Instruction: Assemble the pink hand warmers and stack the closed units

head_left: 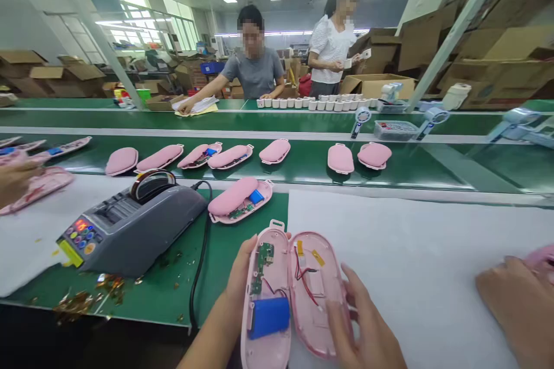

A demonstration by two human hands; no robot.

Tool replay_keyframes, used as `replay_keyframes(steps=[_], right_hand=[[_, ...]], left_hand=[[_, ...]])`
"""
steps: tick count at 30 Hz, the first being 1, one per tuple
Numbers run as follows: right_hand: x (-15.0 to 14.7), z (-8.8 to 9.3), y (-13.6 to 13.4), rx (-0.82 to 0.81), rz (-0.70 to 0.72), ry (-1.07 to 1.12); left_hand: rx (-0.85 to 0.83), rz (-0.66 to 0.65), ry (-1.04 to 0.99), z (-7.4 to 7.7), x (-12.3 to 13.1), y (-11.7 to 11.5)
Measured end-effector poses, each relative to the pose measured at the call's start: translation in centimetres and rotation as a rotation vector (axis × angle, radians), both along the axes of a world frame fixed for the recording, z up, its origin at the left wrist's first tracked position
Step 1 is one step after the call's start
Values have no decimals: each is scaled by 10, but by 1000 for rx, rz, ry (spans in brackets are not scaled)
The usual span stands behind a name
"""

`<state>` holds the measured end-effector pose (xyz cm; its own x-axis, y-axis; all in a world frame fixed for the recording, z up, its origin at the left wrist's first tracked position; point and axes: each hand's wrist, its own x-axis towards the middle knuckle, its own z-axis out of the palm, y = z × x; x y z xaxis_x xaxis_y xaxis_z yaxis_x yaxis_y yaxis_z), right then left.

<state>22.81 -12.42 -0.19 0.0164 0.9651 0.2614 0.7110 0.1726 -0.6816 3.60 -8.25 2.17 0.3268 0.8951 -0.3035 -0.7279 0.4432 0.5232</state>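
An opened pink plastic case (294,294) lies in front of me with its two halves side by side. The left half shows a green circuit board and a blue battery; the right half has red wires and yellow tape. My left hand (237,285) grips the left half's outer edge with fingers curled round it. My right hand (361,328) holds the right half, thumb and fingers resting on its edge. Another half-open pink case (240,200) lies just beyond on the green mat.
A grey tape dispenser (130,228) with its black cable sits at left. Several closed pink cases (274,151) ride the green conveyor (411,164). Other people's hands show at the far left (15,179) and far right (519,300). Two people work across the line among cardboard boxes.
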Motion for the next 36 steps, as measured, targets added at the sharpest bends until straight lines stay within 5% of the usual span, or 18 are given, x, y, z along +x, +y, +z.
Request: replay_keyframes(steps=[4,14,21,28,36], right_hand=[[-2,-3,29,265,189,-186],[12,-4,23,-241,341,-42],[-2,47,34,-402,571,196],[-21,67,69,-242,616,75],[-28,68,85,-386,633,63]], left_hand=[[-156,-80,19,5,4,5],[-175,-110,67,8,2,11],[-122,-114,46,10,8,8],[-32,-55,50,8,7,10],[27,-51,90,5,9,9]])
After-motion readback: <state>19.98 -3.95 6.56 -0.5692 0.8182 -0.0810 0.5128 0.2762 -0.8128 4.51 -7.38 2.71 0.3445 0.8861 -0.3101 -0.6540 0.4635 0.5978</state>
